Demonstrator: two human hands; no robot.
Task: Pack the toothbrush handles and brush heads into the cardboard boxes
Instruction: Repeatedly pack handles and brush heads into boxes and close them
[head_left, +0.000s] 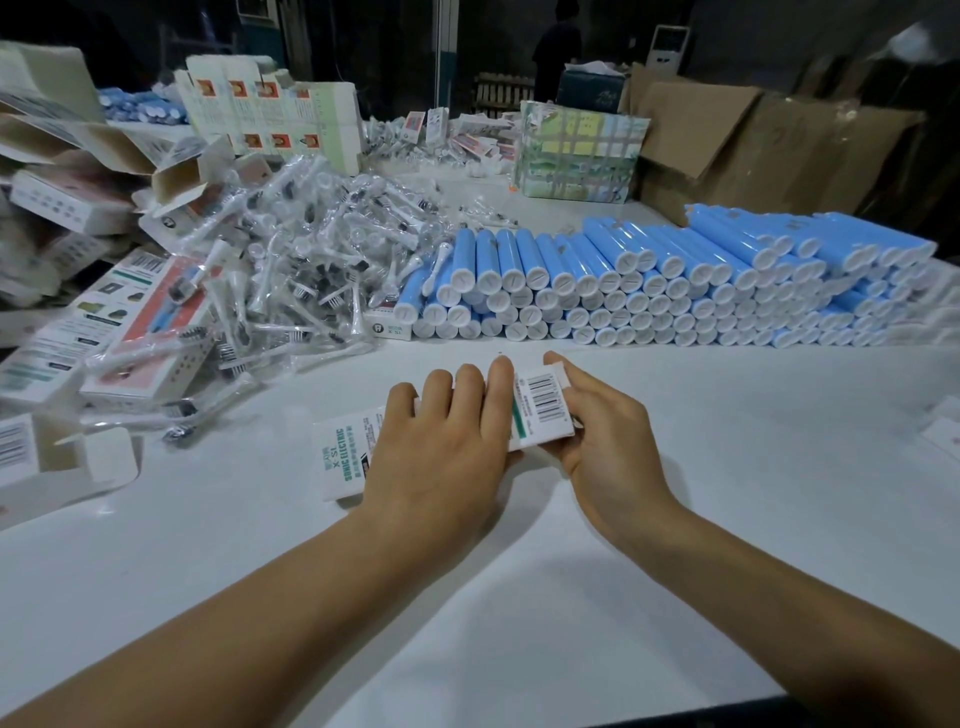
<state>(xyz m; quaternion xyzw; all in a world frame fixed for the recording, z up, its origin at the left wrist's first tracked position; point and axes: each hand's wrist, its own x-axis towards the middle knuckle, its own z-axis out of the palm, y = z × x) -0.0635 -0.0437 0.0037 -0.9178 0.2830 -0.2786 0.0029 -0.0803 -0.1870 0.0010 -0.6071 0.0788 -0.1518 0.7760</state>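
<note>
A white cardboard box (345, 457) with green print and barcodes lies on the white table (519, 597) in front of me. My left hand (441, 441) lies over its middle, fingers curled across the top. My right hand (597, 431) grips the box's right end, thumb on the end flap by the barcode. Behind, blue toothbrush handles (675, 280) with white end caps lie stacked in rows. A heap of brush heads (311, 260) in clear wrappers sits at the left.
Flat and open printed boxes (130, 332) pile up at the left edge. An open box (72, 457) stands at the near left. Upright boxes (270, 109), a patterned carton (576, 156) and brown cardboard (753, 145) line the back. A person stands far behind.
</note>
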